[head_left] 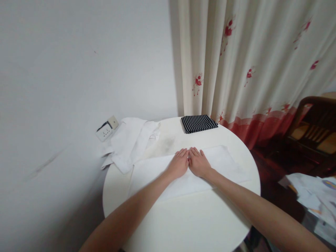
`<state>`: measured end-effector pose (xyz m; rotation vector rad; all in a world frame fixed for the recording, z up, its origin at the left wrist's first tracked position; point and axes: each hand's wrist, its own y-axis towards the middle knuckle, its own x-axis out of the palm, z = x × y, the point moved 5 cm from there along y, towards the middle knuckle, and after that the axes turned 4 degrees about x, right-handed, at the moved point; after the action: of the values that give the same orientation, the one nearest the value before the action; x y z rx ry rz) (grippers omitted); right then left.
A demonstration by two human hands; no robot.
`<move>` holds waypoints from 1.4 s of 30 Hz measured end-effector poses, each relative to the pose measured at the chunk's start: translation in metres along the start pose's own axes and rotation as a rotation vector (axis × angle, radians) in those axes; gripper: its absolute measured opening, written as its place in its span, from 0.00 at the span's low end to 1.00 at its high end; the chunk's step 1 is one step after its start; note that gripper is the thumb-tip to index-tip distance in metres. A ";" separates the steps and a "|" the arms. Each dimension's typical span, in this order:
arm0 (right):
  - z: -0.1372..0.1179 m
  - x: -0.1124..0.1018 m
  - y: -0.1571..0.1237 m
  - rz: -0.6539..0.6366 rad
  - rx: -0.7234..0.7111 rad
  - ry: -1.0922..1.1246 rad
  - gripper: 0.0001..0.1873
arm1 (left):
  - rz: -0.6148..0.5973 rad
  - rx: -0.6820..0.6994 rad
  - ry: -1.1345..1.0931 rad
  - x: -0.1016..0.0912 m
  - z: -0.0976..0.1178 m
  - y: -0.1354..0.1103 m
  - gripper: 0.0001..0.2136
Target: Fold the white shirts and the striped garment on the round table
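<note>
A white cloth (154, 182), folded into a long flat strip, lies across the round white table (183, 224). My left hand (179, 162) rests palm down on the middle of the cloth, fingers stretched toward its far edge. Right beside it, my right hand (198, 162) lies flat on the same cloth, and the two hands touch or nearly touch. Neither hand grips anything. To the left, a loose, crumpled white cloth (128, 140) hangs partly over the table's edge. A folded black cloth with white stripes (198, 124) sits at the back of the table.
A wall socket (105, 131) is on the white wall at the left, close to the table. Behind the table hangs a flowered curtain (220, 63) with a red hem. A wooden chair (312, 126) and a pile of papers or white items (315, 196) stand at the right.
</note>
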<state>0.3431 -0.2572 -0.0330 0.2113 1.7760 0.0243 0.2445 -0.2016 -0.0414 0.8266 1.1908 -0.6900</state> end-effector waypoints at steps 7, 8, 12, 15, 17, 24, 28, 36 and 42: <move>0.001 0.001 0.000 0.019 -0.001 0.014 0.31 | 0.003 0.002 -0.005 -0.002 0.001 -0.001 0.24; 0.001 0.001 0.000 0.024 -0.002 0.015 0.31 | 0.005 0.004 -0.005 -0.002 0.001 -0.001 0.24; 0.001 0.000 -0.001 0.028 -0.006 0.020 0.30 | 0.006 0.011 -0.006 -0.002 0.001 0.000 0.25; 0.001 0.000 -0.001 0.011 -0.003 0.028 0.30 | -0.002 0.010 -0.009 -0.001 0.000 0.000 0.25; 0.002 0.000 0.000 0.010 0.001 0.036 0.30 | -0.005 0.012 -0.010 -0.001 0.000 0.000 0.25; 0.005 0.001 0.000 0.001 0.029 0.047 0.31 | -0.003 0.023 0.002 -0.001 -0.001 0.000 0.24; 0.031 -0.001 0.004 -0.015 0.178 0.031 0.32 | 0.004 0.024 0.005 -0.002 -0.002 0.000 0.24; 0.124 -0.032 0.005 0.114 0.574 -0.060 0.36 | -0.026 0.014 -0.002 -0.004 0.000 0.000 0.24; 0.041 -0.025 -0.003 0.147 0.226 -0.013 0.32 | -0.008 0.022 -0.007 -0.003 0.001 0.000 0.24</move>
<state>0.3876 -0.2677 -0.0182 0.5040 1.7459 -0.0728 0.2442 -0.2024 -0.0379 0.8375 1.1829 -0.7129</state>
